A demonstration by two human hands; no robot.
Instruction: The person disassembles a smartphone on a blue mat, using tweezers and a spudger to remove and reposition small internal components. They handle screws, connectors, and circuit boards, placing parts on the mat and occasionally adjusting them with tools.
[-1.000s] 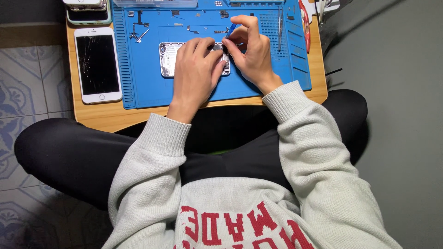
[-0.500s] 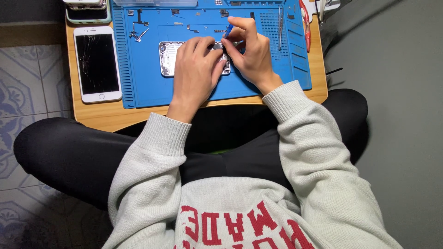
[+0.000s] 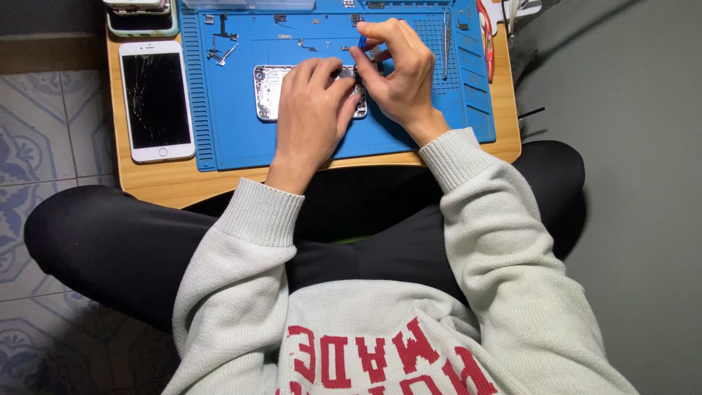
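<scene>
The left hand (image 3: pixel 311 110) lies palm-down over the right half of an opened phone shell (image 3: pixel 272 91), its fingers curled and pressing the silver casing down against the blue work mat (image 3: pixel 241 139). Only the shell's left end shows beyond the knuckles. The right hand (image 3: pixel 398 73) sits just beside it, touching at the fingertips, wrist bent and fingers drawn together in a pinch around a slim blue tool (image 3: pixel 362 42) whose tip points down toward the shell's far right edge. Both forearms come up from the lower frame in pale knitted sleeves, the left one nearly straight, the right one angled in from the outer side.

The shell lies near the middle of the mat, partly under both hands. On the mat's upper left are small loose metal parts (image 3: pixel 219 47); along its right side lie tweezers (image 3: pixel 445 44) and a red-handled tool (image 3: pixel 487 40).

The mat covers most of a small wooden desk (image 3: pixel 161 183). Left of the mat, on the bare wood, rests a white phone (image 3: pixel 156 100) with a cracked dark screen, and above it, at the frame's edge, more phones (image 3: pixel 139 14) are stacked.
</scene>
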